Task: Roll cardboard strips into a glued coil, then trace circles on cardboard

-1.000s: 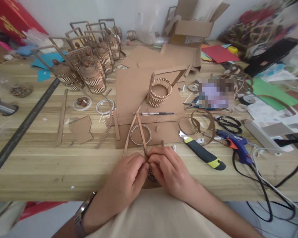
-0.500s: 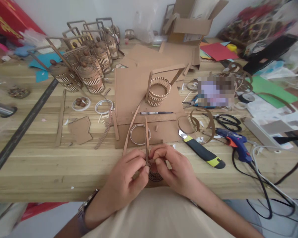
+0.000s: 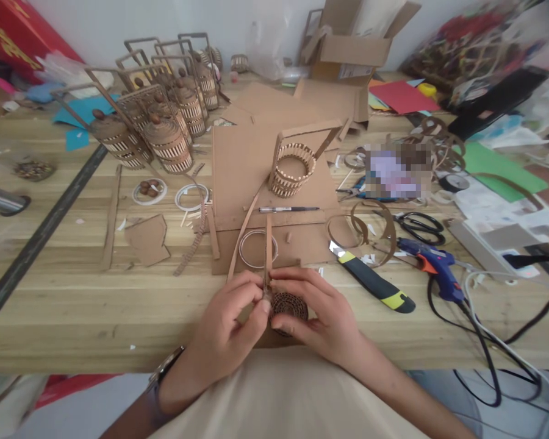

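Observation:
At the table's near edge my right hand (image 3: 318, 314) is curled round a rolled coil of corrugated cardboard strip (image 3: 289, 304), its flat spiral face turned up. Touching the coil's left side, my left hand (image 3: 231, 323) pinches the loose strip (image 3: 268, 244) where it leaves the coil. That strip runs away from me over a flat cardboard sheet (image 3: 238, 164). A second long strip (image 3: 244, 228) leans beside it. Farther back on the sheet stands an open cardboard basket with a square handle (image 3: 293, 167).
A yellow-black utility knife (image 3: 370, 283), a blue glue gun (image 3: 432, 262) with trailing cables and black scissors (image 3: 421, 224) lie to the right. Several finished lidded baskets (image 3: 158, 131) stand at back left. A pen (image 3: 288, 209), rings, scraps and an open box (image 3: 352, 52) crowd the middle and back.
The coil has come into plain view, turned face up between my hands. My right hand has spread round it, and the loose strip now stands straighter.

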The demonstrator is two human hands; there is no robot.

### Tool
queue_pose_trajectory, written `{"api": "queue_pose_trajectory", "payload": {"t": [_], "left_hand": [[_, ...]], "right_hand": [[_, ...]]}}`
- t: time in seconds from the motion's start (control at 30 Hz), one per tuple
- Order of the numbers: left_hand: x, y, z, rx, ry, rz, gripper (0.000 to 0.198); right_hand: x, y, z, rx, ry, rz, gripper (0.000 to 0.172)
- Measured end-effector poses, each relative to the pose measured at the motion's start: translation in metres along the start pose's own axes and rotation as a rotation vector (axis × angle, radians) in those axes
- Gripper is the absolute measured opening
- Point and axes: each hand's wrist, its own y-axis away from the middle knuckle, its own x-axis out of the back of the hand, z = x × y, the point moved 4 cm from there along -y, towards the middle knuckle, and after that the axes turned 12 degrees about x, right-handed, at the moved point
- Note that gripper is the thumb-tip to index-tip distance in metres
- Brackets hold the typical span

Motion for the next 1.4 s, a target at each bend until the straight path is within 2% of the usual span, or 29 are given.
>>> {"api": "queue_pose_trajectory", "payload": {"t": [0.1, 0.23, 0.4, 0.57, 0.67, 0.73, 0.8, 0.87, 0.93, 1.0, 1.03, 1.17, 1.2, 1.27, 1.4], "left_hand": [[0.0, -0.001, -0.001, 0.011, 0.03, 0.016, 0.027], [-0.002, 0.0, 0.001, -0.027, 0.034, 0.013, 0.028], [-0.004, -0.002, 0.007, -0.108, 0.023, 0.003, 0.028], [-0.003, -0.006, 0.013, -0.207, 0.032, -0.001, 0.03], [-0.003, -0.007, 0.015, -0.298, -0.062, 0.032, 0.028], [-0.005, -0.007, 0.016, -0.385, -0.205, 0.068, 0.027], [-0.01, -0.005, 0.016, -0.489, -0.369, 0.074, 0.026], [-0.016, -0.004, 0.015, -0.578, -0.508, 0.049, 0.028], [-0.019, -0.004, 0.013, -0.595, -0.546, -0.004, 0.03], [-0.017, -0.008, 0.007, -0.468, -0.414, -0.077, 0.03], [-0.014, -0.011, 0.002, -0.34, -0.273, -0.11, 0.031], [-0.002, -0.019, -0.031, 0.374, 0.559, -0.158, 0.045], [-0.002, -0.019, -0.037, 0.508, 0.722, -0.181, 0.046], [-0.004, -0.017, -0.04, 0.652, 0.886, -0.253, 0.047], [-0.012, -0.011, -0.031, 0.712, 0.949, -0.48, 0.046]], "right_hand": [[0.0, 0.0, -0.004, 0.002, 0.026, 0.017, 0.021], [0.004, -0.004, -0.01, 0.015, 0.066, 0.033, 0.023], [0.011, -0.008, -0.015, 0.061, 0.139, 0.055, 0.025], [0.015, -0.009, -0.016, 0.031, 0.088, 0.069, 0.029], [0.014, -0.006, -0.015, -0.005, 0.043, 0.07, 0.03], [0.012, -0.004, -0.011, -0.076, -0.058, 0.088, 0.029], [0.009, 0.0, -0.002, -0.219, -0.206, 0.146, 0.029], [0.004, 0.003, 0.008, -0.382, -0.336, 0.188, 0.023], [0.001, 0.004, 0.016, -0.472, -0.372, 0.179, 0.014], [0.006, 0.003, 0.021, -0.454, -0.287, 0.148, 0.011], [0.012, 0.002, 0.023, -0.414, -0.208, 0.127, 0.012], [0.036, -0.003, 0.032, -0.144, 0.047, -0.066, 0.017], [0.041, -0.004, 0.036, -0.082, 0.068, -0.112, 0.018], [0.048, -0.005, 0.045, 0.003, 0.103, -0.164, 0.02], [0.051, -0.008, 0.064, 0.077, 0.187, -0.189, 0.022]]}}
